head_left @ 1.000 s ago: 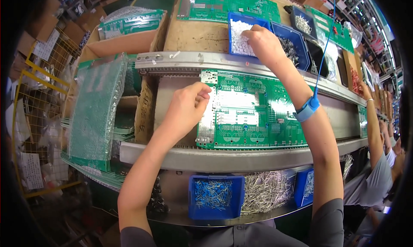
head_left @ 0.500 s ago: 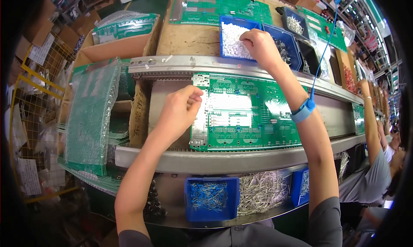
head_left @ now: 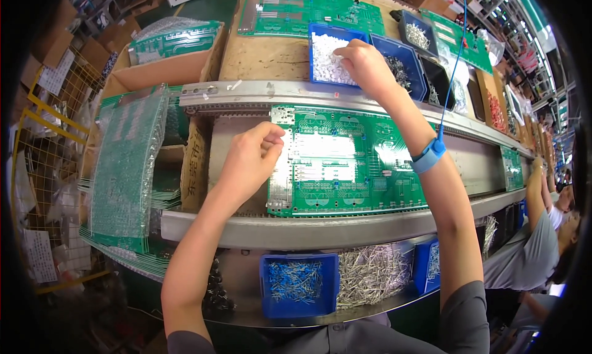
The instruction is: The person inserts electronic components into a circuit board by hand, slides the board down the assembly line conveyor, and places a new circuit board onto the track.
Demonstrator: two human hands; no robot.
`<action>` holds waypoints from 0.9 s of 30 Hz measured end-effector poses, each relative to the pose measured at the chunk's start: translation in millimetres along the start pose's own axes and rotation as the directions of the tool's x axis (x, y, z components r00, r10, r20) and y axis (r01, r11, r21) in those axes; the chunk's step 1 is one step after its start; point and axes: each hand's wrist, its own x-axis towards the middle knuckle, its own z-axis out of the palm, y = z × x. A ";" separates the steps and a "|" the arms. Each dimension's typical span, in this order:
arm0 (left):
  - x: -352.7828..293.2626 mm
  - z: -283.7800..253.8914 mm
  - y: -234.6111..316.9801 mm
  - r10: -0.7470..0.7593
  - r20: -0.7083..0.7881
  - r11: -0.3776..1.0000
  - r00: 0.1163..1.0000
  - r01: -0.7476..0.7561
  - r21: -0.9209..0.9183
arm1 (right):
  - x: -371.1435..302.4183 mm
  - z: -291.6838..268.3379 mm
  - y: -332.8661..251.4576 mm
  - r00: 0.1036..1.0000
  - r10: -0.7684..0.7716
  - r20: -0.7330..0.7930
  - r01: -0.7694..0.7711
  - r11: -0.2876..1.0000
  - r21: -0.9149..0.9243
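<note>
A green circuit board [head_left: 394,191] lies flat between two metal rails. My left hand [head_left: 250,157] hovers at the board's left end, fingers curled in and thumb close to them; whatever may be between them is hidden. Beyond the far rail, my right hand [head_left: 369,69] reaches over a blue bin, its fingertips pinched together at the small white plastic parts [head_left: 328,61] inside. Whether a part is between those fingertips cannot be made out. A blue strap [head_left: 429,156] with a cord circles my right wrist.
Nearer me stand a blue bin of blue-bodied leaded parts [head_left: 296,280] and a pile of metal-leaded parts [head_left: 373,277]. Bubble-wrapped boards [head_left: 126,163] lean at left beside a cardboard box [head_left: 163,77]. Another blue bin [head_left: 410,52] holds dark parts. A co-worker's arm [head_left: 535,194] reaches in at right.
The whole view has shifted slightly. My right hand stays at the white parts, fingertips a little further left; my left hand keeps its pose. The co-worker's raised hand has come down toward the rail.
</note>
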 end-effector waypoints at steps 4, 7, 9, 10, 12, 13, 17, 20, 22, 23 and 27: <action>0.4 1.0 -3.6 -0.007 -0.006 1.000 1.000 0.007 -0.029 | -0.9 7.7 5.9 0.991 -0.135 -0.015 0.133 0.986 -0.100; 0.7 0.5 -3.6 0.048 -0.037 0.998 0.998 -0.049 -0.035 | -3.9 2.5 3.8 0.992 -0.118 -0.033 0.116 0.990 -0.075; -0.1 -0.7 1.5 0.049 -0.060 0.998 0.997 -0.051 -0.033 | -5.4 -3.0 -2.3 0.993 -0.107 -0.046 0.104 0.993 -0.059; -0.2 -1.0 2.7 0.057 -0.081 0.998 0.995 -0.059 -0.031 | -7.8 -6.8 -7.3 0.989 -0.116 -0.094 0.117 0.993 0.002; 0.4 -1.4 1.8 0.054 -0.110 0.990 0.992 -0.067 -0.121 | -14.7 -18.5 -26.4 0.986 -0.108 -0.126 0.127 0.979 0.158; 0.7 -1.4 0.9 0.051 -0.137 0.975 0.989 -0.080 -0.208 | -20.1 -22.0 -40.9 0.986 -0.109 -0.123 0.129 0.978 0.163; -3.7 -6.6 15.6 -0.031 0.008 0.836 1.000 0.030 -0.548 | -48.3 -33.6 -94.8 0.978 -0.207 -0.005 0.181 0.844 0.504; -2.1 -7.2 14.7 -0.037 0.124 0.777 0.992 0.107 -0.621 | -60.9 -35.6 -112.6 0.965 -0.264 0.003 0.223 0.823 0.522; -2.0 -8.9 12.9 -0.055 0.148 0.787 0.988 0.134 -0.602 | -65.5 -35.7 -118.5 0.964 -0.265 0.021 0.212 0.815 0.540; -2.0 -9.8 12.0 -0.069 0.171 0.796 0.983 0.157 -0.584 | -66.9 -35.6 -120.8 0.965 -0.260 0.024 0.203 0.804 0.558; -1.9 -10.5 9.5 -0.051 0.212 0.806 0.976 0.165 -0.568 | -69.4 -36.1 -125.1 0.965 -0.261 0.011 0.205 0.783 0.587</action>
